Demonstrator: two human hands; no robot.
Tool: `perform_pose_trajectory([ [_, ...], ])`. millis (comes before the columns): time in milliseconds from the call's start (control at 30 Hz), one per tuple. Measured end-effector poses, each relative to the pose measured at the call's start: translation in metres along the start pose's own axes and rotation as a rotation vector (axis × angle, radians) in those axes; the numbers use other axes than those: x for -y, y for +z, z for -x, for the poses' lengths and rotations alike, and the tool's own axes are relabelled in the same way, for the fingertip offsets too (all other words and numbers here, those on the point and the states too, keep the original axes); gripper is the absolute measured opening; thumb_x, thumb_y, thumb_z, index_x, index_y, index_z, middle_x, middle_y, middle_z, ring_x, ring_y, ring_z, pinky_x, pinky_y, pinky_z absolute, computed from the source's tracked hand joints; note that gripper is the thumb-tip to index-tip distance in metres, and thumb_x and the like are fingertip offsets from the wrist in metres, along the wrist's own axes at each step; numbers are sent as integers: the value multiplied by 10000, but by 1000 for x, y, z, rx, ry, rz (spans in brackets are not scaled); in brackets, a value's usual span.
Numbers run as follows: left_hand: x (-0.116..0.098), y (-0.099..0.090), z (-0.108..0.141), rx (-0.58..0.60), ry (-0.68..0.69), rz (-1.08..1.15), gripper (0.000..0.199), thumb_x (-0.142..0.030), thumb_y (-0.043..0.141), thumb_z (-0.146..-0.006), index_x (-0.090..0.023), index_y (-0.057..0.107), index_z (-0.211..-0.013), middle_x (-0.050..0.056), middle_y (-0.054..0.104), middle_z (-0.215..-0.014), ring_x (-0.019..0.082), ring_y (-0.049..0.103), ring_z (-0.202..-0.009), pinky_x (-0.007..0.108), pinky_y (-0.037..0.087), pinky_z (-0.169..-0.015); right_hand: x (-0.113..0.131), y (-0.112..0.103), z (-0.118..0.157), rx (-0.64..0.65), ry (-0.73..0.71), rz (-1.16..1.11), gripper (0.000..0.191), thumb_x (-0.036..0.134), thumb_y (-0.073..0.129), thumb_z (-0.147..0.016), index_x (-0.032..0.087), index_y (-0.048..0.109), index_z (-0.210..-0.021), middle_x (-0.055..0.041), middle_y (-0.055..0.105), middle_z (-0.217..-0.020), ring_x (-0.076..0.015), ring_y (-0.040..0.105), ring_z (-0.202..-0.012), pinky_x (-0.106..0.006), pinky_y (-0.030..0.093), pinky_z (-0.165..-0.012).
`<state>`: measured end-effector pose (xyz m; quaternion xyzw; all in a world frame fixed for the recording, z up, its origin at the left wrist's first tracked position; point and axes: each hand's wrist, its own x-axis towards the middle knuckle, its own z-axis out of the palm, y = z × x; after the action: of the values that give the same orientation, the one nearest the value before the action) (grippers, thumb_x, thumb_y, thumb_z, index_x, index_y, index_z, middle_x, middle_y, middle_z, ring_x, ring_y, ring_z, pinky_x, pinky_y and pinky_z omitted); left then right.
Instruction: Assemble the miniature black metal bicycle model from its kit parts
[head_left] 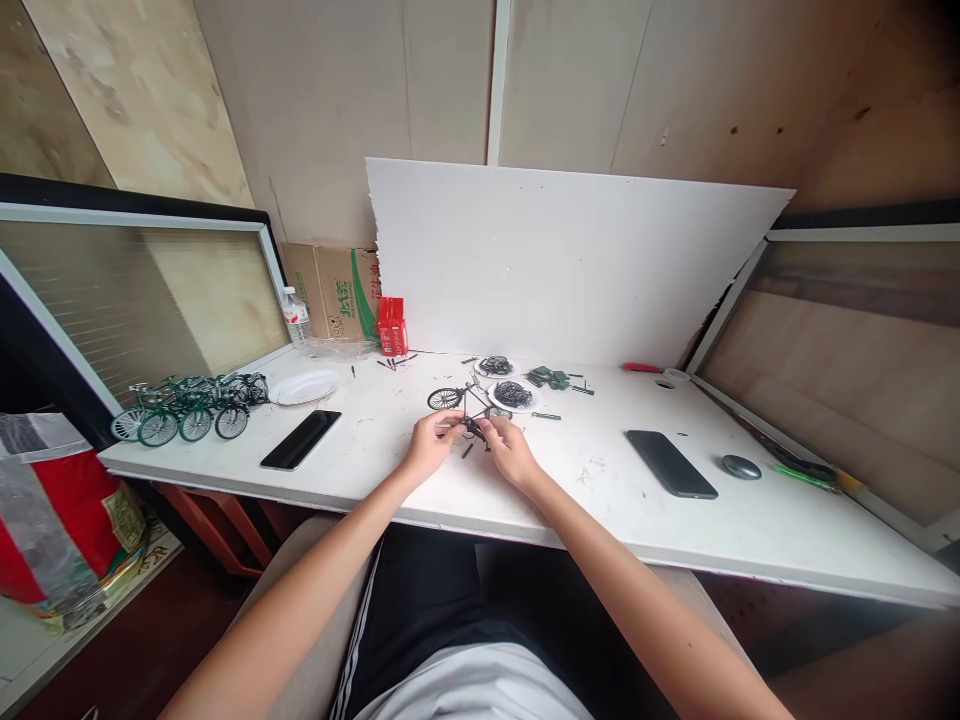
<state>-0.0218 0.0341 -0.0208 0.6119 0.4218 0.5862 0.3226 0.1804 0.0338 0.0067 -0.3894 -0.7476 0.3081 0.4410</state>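
My left hand [433, 440] and my right hand [510, 448] meet over the middle of the white table, fingers closed in a pinch. Between the fingertips is a small black part [472, 427], too small to make out its kind. Just beyond the hands lies a dark miniature bicycle [445, 398], its wheel and frame showing and its near side partly covered by my fingers. I cannot tell whether the black part is joined to it. A white plate [534, 397] heaped with black wire-like parts [514, 393] sits behind my right hand.
Several finished-looking miniature bicycles [196, 405] stand at the left, beside an oval white plate [304, 387]. Phones lie on both sides, a black one [671, 463] at right and another [301, 440] at left. Green pieces [551, 378], a red box [392, 326] and a bottle [295, 316] are at the back.
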Motion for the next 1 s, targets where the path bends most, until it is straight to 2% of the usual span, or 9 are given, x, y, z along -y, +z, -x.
perform_pose_trajectory([
  [167,0,-1,-21,34,-102,123,499,-469,935,-783,-135,834,-1139,180,825,-1178,278,767,-1073,432,591,-1011,0,-5,-14,11,67,-82,489,616,423,-1059,216,682,-946,-89,741,-1023,-273,651,-979,-399,497,-894],
  [367,-5,-6,-47,68,-190,253,643,-594,956,-735,-129,848,-1167,126,838,-977,191,716,-794,373,572,-850,-4,-5,-36,25,115,-161,540,636,393,-1009,198,709,-1016,-119,756,-1074,-284,667,-1008,-396,541,-826],
  [533,-6,-5,-56,108,-269,390,626,-521,992,-731,-147,831,-1207,145,840,-1130,211,774,-944,406,571,-1015,-3,-8,-48,30,109,-198,522,638,381,-1023,211,681,-1035,-111,728,-1133,-273,647,-1056,-399,540,-872],
  [633,-6,-4,-60,129,-330,449,649,-465,1031,-688,-145,823,-1213,152,834,-1174,222,786,-1004,419,563,-1061,-3,-11,-54,24,100,-209,498,645,368,-1031,226,631,-968,-85,686,-1048,-258,622,-999,-387,524,-850],
  [733,-4,-1,-66,148,-364,486,641,-445,1029,-704,-151,815,-1232,148,831,-1202,216,791,-1022,406,557,-1077,-5,-13,-59,25,85,-210,478,650,385,-1033,236,570,-880,-50,628,-928,-234,579,-888,-379,497,-819],
  [833,5,2,-75,170,-379,506,626,-430,1026,-718,-146,813,-1234,149,833,-1187,196,784,-966,386,565,-1037,-9,-13,-62,15,86,-207,498,669,386,-1041,240,542,-843,-38,591,-863,-229,543,-840,-381,478,-801],
  [933,16,6,-86,184,-375,538,629,-446,1028,-711,-146,814,-1222,158,820,-1236,198,774,-970,390,575,-1020,-16,-12,-64,-3,141,-244,510,695,414,-1025,232,598,-911,-65,637,-956,-257,594,-930,-396,511,-836],
  [1000,19,8,-92,218,-368,556,609,-429,1023,-725,-145,820,-1224,171,797,-1307,221,771,-1051,406,569,-1058,-22,-12,-67,-26,168,-260,527,707,422,-1007,228,639,-969,-89,666,-1041,-284,620,-1021,-412,532,-874],
])
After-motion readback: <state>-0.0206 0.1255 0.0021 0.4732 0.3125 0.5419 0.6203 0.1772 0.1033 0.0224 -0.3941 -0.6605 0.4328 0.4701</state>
